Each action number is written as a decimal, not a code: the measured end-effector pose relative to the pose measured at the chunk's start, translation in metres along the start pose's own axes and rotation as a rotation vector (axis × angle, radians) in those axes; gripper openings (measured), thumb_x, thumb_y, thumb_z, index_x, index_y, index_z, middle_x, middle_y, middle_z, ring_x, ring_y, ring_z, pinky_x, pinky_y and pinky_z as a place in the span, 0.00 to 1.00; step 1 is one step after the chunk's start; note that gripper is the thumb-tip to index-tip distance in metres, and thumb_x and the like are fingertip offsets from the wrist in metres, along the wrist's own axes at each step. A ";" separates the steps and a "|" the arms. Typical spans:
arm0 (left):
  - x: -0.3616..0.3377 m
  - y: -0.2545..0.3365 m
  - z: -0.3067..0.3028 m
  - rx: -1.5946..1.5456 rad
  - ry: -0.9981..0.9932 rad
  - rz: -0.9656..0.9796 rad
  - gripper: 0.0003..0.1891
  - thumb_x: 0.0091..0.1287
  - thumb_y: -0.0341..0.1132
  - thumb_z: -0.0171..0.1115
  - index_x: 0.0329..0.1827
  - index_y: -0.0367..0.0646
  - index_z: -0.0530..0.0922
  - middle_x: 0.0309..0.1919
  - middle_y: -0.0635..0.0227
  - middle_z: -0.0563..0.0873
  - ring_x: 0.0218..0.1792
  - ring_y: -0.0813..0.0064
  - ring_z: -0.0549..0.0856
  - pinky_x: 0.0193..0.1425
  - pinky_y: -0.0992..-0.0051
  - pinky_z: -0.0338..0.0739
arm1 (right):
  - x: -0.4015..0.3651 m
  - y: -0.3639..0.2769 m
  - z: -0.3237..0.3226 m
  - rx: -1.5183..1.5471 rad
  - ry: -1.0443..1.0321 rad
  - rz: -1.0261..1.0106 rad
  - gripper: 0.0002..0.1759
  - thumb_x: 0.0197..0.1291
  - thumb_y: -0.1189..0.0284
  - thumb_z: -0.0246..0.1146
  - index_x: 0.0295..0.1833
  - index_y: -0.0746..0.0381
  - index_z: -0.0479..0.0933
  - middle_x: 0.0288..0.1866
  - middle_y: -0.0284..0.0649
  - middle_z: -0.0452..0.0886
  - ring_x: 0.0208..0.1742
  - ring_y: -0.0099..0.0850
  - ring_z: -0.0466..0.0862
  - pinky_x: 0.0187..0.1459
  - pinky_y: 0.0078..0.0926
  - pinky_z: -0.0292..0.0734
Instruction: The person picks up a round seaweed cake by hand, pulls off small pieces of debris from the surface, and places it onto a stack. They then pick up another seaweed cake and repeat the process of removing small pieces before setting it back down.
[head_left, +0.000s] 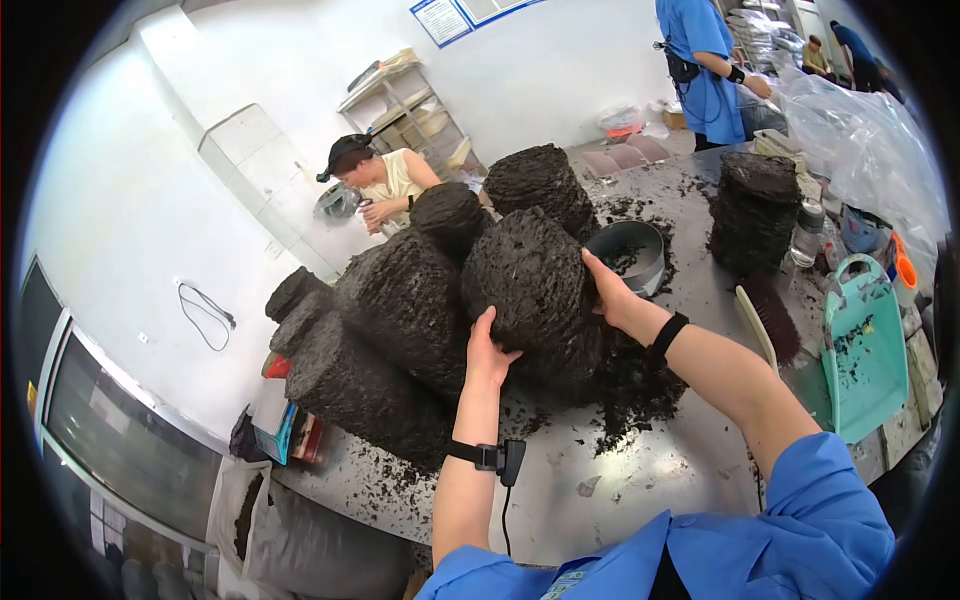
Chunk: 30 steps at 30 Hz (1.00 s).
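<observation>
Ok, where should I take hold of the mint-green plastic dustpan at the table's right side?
I'd grip the mint-green plastic dustpan by its looped handle at the far end, coming from above with the right hand once it's off the rough black cylinder. The loop's opening should admit fingers; keep the pan level, since dark crumbs lie inside.

Left hand (489, 357), right hand (614, 292) — both clasping-close around a dark cylinder (526, 268)

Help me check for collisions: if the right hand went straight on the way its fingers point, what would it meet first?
The dark, rough block it faces. The right hand seems to rest against its side, so it would likely press into that at once, though exact depth is unclear.
</observation>
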<state>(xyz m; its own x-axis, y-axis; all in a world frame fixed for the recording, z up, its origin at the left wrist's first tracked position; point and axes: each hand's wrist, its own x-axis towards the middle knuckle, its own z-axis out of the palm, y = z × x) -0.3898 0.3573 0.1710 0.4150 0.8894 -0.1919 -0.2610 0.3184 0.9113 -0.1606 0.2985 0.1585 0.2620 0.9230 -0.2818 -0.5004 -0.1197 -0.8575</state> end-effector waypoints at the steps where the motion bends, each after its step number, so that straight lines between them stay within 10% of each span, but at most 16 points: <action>1: -0.003 0.002 0.006 0.012 -0.016 0.017 0.50 0.62 0.54 0.65 0.80 0.44 0.46 0.78 0.55 0.50 0.78 0.51 0.48 0.72 0.32 0.40 | -0.006 -0.002 -0.003 0.001 0.004 -0.005 0.48 0.64 0.36 0.48 0.79 0.57 0.53 0.80 0.39 0.54 0.78 0.40 0.54 0.72 0.48 0.46; 11: -0.059 -0.025 0.089 0.207 -0.021 -0.053 0.50 0.63 0.57 0.65 0.79 0.43 0.47 0.78 0.54 0.49 0.78 0.54 0.49 0.75 0.39 0.43 | -0.106 -0.002 -0.069 0.558 -0.167 -0.031 0.33 0.73 0.47 0.41 0.71 0.58 0.66 0.71 0.40 0.71 0.70 0.39 0.71 0.70 0.48 0.61; 14: -0.072 -0.049 0.112 0.850 -0.035 0.858 0.42 0.70 0.50 0.60 0.79 0.46 0.49 0.78 0.55 0.52 0.78 0.54 0.50 0.78 0.55 0.46 | -0.135 0.011 -0.111 0.663 -0.187 0.021 0.31 0.73 0.49 0.40 0.66 0.57 0.73 0.66 0.41 0.76 0.68 0.40 0.73 0.70 0.48 0.64; 18: -0.103 -0.070 0.121 1.243 -0.637 1.050 0.44 0.63 0.55 0.65 0.77 0.45 0.56 0.75 0.53 0.58 0.76 0.51 0.58 0.77 0.49 0.43 | -0.190 0.029 -0.150 0.681 -0.093 0.141 0.30 0.74 0.48 0.38 0.63 0.54 0.75 0.63 0.38 0.78 0.65 0.38 0.76 0.67 0.49 0.66; 22: -0.144 -0.111 0.126 1.389 -0.596 1.299 0.62 0.42 0.66 0.75 0.78 0.49 0.52 0.75 0.54 0.56 0.76 0.51 0.55 0.75 0.37 0.40 | -0.234 0.049 -0.171 0.657 0.074 0.235 0.31 0.75 0.47 0.35 0.63 0.53 0.75 0.63 0.37 0.78 0.65 0.37 0.76 0.66 0.51 0.67; 30: -0.145 -0.133 0.144 1.552 -0.550 1.116 0.62 0.39 0.43 0.82 0.78 0.46 0.51 0.72 0.53 0.58 0.72 0.50 0.60 0.73 0.40 0.53 | -0.228 0.099 -0.209 0.744 0.035 0.255 0.31 0.74 0.48 0.44 0.70 0.59 0.64 0.70 0.41 0.69 0.68 0.41 0.71 0.65 0.51 0.66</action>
<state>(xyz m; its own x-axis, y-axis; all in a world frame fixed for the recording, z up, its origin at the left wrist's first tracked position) -0.2896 0.1389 0.1302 0.8888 0.1814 0.4208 0.1702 -0.9833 0.0643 -0.0974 -0.0004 0.0476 0.0848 0.8866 -0.4548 -0.9663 -0.0382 -0.2546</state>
